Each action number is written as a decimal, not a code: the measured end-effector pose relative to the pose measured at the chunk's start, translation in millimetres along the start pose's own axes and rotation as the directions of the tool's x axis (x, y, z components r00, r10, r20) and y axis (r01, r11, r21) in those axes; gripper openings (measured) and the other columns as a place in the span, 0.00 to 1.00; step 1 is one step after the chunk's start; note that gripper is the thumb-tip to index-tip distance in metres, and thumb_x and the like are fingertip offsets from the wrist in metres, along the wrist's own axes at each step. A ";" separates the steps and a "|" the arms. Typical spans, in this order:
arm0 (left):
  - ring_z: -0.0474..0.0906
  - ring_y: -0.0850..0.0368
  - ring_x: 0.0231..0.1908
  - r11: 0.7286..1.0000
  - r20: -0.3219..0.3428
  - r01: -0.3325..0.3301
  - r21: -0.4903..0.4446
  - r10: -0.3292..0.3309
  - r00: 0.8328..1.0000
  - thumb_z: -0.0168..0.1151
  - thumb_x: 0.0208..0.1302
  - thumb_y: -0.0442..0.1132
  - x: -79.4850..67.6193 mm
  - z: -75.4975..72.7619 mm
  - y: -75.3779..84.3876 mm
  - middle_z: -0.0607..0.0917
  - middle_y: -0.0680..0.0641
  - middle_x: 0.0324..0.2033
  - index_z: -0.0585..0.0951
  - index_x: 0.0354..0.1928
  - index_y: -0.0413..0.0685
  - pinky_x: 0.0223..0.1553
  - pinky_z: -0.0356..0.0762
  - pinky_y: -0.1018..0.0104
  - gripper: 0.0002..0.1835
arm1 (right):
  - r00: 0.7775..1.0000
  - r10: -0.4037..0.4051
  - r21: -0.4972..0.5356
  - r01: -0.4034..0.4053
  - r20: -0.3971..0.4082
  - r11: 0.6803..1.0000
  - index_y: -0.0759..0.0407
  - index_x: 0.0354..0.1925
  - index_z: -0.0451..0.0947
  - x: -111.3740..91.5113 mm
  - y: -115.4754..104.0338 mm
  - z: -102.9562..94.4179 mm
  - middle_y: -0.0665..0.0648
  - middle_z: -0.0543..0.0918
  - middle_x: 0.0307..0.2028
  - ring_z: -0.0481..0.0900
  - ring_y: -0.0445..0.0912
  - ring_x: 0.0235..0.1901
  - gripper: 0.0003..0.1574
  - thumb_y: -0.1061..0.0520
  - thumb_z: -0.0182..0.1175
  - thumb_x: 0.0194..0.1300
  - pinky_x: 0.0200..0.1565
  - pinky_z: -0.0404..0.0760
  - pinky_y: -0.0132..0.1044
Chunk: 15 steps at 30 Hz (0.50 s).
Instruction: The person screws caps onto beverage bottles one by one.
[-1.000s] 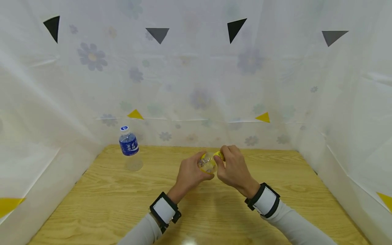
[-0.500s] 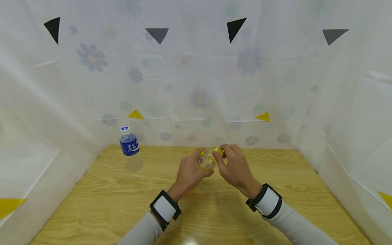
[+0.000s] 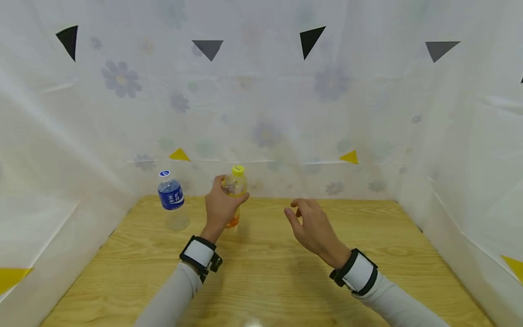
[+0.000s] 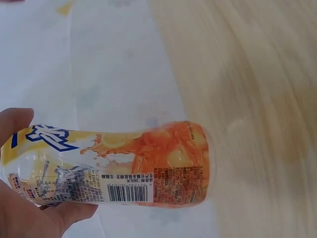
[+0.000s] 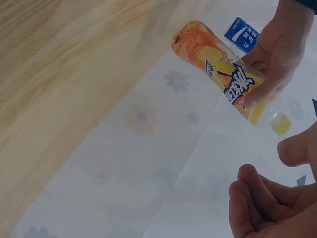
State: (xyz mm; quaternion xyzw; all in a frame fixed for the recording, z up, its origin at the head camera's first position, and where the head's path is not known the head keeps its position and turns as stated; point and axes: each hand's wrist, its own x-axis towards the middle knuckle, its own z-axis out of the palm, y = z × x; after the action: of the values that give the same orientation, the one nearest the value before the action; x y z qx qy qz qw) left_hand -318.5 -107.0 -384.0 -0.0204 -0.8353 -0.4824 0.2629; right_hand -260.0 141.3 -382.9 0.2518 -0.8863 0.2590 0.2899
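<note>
My left hand [image 3: 220, 205] grips the upper part of a clear iced tea bottle [image 4: 163, 163] with a yellow cap and an orange-and-yellow label. In the head view the bottle stands upright near the table's back edge, its label partly hidden by the hand. The right wrist view shows the cap [image 5: 281, 125] seated on the neck. My right hand [image 3: 312, 227] is raised over the table to the right, apart from the bottle. Its fingers are loosely bent, with a gap between thumb and fingertips and nothing held.
A water bottle [image 3: 171, 200] with a blue label and white cap stands to the left of my left hand. The wooden table [image 3: 261, 281] meets a pale flowered curtain [image 3: 261, 100] at the back. Similar sheets hang on both sides.
Both hands were together at the iced tea bottle, the right one at its yellow cap. The right hand has let go; the left has carried the bottle left and turned it upright.
</note>
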 end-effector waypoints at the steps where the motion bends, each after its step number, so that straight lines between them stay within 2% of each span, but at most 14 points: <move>1: 0.86 0.42 0.39 1.000 -0.018 0.009 -0.001 -0.009 1.000 0.80 0.52 0.48 3.3 -2.9 -4.1 0.87 0.37 0.44 0.71 0.66 0.47 0.37 0.84 0.48 0.41 | 1.000 0.006 0.002 -0.006 0.009 1.000 0.64 0.48 0.81 -0.4 0.7 0.7 0.57 0.80 0.33 0.76 0.50 0.34 0.14 0.54 0.61 0.73 0.34 0.73 0.40; 8: 0.85 0.39 0.45 0.994 -0.116 0.108 -0.013 -0.109 0.987 0.79 0.53 0.47 16.0 -18.2 -28.0 0.85 0.34 0.48 0.68 0.67 0.45 0.44 0.83 0.44 0.42 | 0.998 0.038 0.002 -0.038 0.044 0.999 0.63 0.45 0.81 -1.4 4.3 4.8 0.56 0.80 0.31 0.76 0.49 0.33 0.10 0.56 0.62 0.72 0.33 0.74 0.40; 12: 0.83 0.39 0.48 0.985 -0.150 0.175 -0.009 -0.174 0.973 0.78 0.55 0.49 19.2 -21.6 -39.8 0.84 0.34 0.51 0.66 0.68 0.45 0.49 0.82 0.43 0.43 | 0.996 0.061 0.002 -0.061 0.063 0.998 0.63 0.45 0.81 -2.6 5.8 6.5 0.55 0.80 0.30 0.76 0.50 0.33 0.10 0.57 0.63 0.72 0.34 0.74 0.40; 15: 0.82 0.39 0.49 0.981 -0.164 0.192 -0.010 -0.191 0.968 0.78 0.55 0.48 19.2 -23.5 -47.5 0.83 0.35 0.51 0.66 0.68 0.44 0.50 0.81 0.44 0.43 | 0.994 0.074 0.006 -0.075 0.079 0.997 0.63 0.45 0.81 -3.6 6.4 7.3 0.55 0.80 0.31 0.77 0.51 0.33 0.10 0.57 0.62 0.72 0.34 0.74 0.41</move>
State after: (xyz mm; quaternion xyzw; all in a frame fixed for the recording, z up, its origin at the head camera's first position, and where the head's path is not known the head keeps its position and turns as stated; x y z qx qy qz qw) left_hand -338.9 -155.7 -403.6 0.1006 -0.8103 -0.5031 0.2830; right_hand -264.2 142.7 -392.3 0.2298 -0.9046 0.2635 0.2438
